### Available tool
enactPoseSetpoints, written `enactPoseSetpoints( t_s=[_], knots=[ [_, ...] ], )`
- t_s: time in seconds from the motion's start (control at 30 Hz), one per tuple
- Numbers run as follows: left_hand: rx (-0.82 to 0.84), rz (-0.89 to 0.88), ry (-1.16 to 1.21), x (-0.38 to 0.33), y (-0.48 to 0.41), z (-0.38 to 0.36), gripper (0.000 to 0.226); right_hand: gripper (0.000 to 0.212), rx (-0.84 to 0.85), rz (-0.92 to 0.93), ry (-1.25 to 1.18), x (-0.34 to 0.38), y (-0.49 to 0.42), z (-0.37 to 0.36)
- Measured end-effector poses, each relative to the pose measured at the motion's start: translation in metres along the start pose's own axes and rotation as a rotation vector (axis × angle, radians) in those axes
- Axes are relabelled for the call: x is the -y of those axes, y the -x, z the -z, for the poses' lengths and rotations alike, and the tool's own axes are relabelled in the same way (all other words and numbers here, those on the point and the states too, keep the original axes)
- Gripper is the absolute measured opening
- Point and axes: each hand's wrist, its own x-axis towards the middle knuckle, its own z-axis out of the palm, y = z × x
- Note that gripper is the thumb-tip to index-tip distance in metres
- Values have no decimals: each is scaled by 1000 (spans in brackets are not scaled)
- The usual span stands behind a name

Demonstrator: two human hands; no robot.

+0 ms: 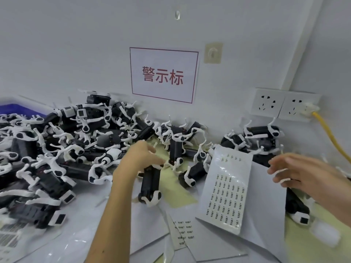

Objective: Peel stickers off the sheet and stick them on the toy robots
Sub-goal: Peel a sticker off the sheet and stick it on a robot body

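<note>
Wall sign (164, 74): white paper, red border, red characters read 警示标. Sticker sheet (226, 188), below-right of the wall sign, carried rows of small dark print, too small to read. Barcode label (7, 238), far below-left of it, was illegible.

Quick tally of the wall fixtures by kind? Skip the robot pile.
Wall sockets: 2
Printed sign: 1
Wall hooks: 2
Total: 5

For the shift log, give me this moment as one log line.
left hand: on centre toy robot, grip unclear | right hand: open, right of sticker sheet | sheet: many stickers left
</note>
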Motion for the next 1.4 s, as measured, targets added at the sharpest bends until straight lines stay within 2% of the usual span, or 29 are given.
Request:
enactPoseSetpoints(
  t_s=[0.1,0.2,0.33,0.4,0.47,0.57,0.67,0.8,0.97,1.1,1.2,1.33,1.4],
  knots=[
    [-96,-94,120,-19,17,17,33,73,13,28,-6,17,10,-17],
    [-163,-218,232,-44,39,24,15,50,37,36,-24,33,16,-38],
    [-129,-399,456,-86,65,11,15,40,73,11,-50,37,16,-68],
    [-90,-435,528,-103,72,-3,16,37,97,-2,-72,32,14,-84],
    [-76,-442,562,-117,78,-18,17,42,186,-23,-137,27,12,-101],
    [-110,-444,614,-127,81,-36,17,50,316,-53,-359,25,13,-124],
    [-151,-457,712,-126,77,-44,13,49,238,-22,-408,31,14,-128],
    [61,-428,793,-126,76,-43,22,46,54,35,-399,40,14,-115],
    [248,-479,985,-128,77,-46,45,49,19,172,-245,54,21,-103],
    [351,-558,1096,-126,77,-45,45,26,0,207,-266,64,27,-99],
    [307,-622,955,-123,74,-45,47,25,-28,239,-169,72,32,-96],
    [484,-720,799,-122,79,-48,40,21,-79,286,-98,78,36,-96],
    [496,-763,716,-123,82,-47,34,21,-92,263,-91,79,36,-95]
  ],
)
